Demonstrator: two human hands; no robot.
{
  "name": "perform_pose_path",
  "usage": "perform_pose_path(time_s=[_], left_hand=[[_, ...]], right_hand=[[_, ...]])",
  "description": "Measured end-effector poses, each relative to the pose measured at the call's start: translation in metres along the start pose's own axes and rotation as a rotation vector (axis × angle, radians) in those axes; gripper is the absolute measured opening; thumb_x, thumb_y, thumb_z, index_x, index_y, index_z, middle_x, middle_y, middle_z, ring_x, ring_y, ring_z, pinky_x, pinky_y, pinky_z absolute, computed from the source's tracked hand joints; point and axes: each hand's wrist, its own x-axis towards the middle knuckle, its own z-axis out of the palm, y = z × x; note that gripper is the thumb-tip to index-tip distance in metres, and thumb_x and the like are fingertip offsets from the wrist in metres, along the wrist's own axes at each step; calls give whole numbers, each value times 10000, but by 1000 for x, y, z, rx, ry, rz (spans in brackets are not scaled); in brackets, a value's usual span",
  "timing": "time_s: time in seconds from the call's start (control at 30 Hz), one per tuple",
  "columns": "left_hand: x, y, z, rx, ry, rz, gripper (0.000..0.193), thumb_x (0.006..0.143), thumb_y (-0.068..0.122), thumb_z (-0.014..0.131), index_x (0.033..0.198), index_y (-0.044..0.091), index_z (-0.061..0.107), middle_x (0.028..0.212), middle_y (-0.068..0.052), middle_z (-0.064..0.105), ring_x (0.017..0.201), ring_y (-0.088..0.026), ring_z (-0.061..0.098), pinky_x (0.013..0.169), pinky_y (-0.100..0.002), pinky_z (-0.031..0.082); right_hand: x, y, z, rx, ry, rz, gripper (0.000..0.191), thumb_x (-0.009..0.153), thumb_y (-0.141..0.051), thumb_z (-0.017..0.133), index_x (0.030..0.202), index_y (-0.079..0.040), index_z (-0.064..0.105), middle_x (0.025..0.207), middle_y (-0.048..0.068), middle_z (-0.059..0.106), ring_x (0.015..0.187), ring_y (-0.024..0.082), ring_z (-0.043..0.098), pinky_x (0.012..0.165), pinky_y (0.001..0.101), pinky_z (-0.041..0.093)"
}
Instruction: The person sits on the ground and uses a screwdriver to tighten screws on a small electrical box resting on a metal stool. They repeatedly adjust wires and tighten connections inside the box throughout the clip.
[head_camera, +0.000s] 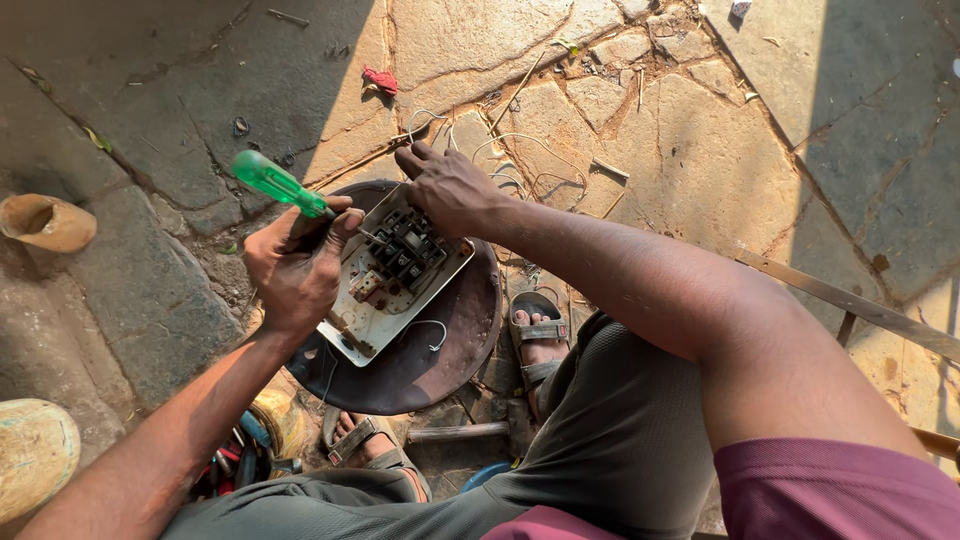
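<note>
Nearest me, my left hand was closed in a fist around the shank of a screwdriver with a green translucent handle, its tip angled down into the switch box. That white metal box lay open and tilted on a round dark pan, itself resting on the stone floor between my sandalled feet. I judged the box stiff and fairly light, with sharp sheet edges and a black block of terminals that looked brittle, so its outer rims seemed the safest place to take hold. The hard plastic screwdriver handle looked likely to slip in a sweaty grip. Farther out, my right hand pressed down on the box's far corner, fingers spread and curled over the edge, gripping nothing else. Beyond it, loose wires trailed over the floor.
</note>
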Motion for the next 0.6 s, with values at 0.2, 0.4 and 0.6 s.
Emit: perform_pose_path(time_s=[0.2, 0.4, 0.6], left_hand=[[-4, 3, -3, -14, 8, -21, 165, 1010, -43, 713, 1174, -62, 711, 1021, -113, 773, 964, -133, 748, 900, -264, 615], [-6, 7, -10, -10, 31, 23, 147, 1002, -49, 712, 1149, -49, 718, 1015, -98, 767, 970, -127, 738, 892, -258, 599], [-12, 13, -15, 41, -37, -46, 144, 969, 18, 760, 1104, -28, 744, 946, -83, 776, 879, -107, 721, 793, -259, 584]], right_hand=[[-2, -8, -15, -109, -56, -16, 276, 711, -92, 657, 949, -185, 763, 1271, 136, 484, 1091, 252, 470, 674, 355, 507], [-9, -11, -20, -134, -76, -5, 191, 701, -178, 758, 883, -126, 780, 1215, 104, 526, 1093, 235, 478, 764, 355, 498], [-8, -6, -4, -88, 116, -92, 156, 819, -105, 741, 966, -124, 788, 1115, 113, 547, 1034, 235, 487, 693, 330, 508]])
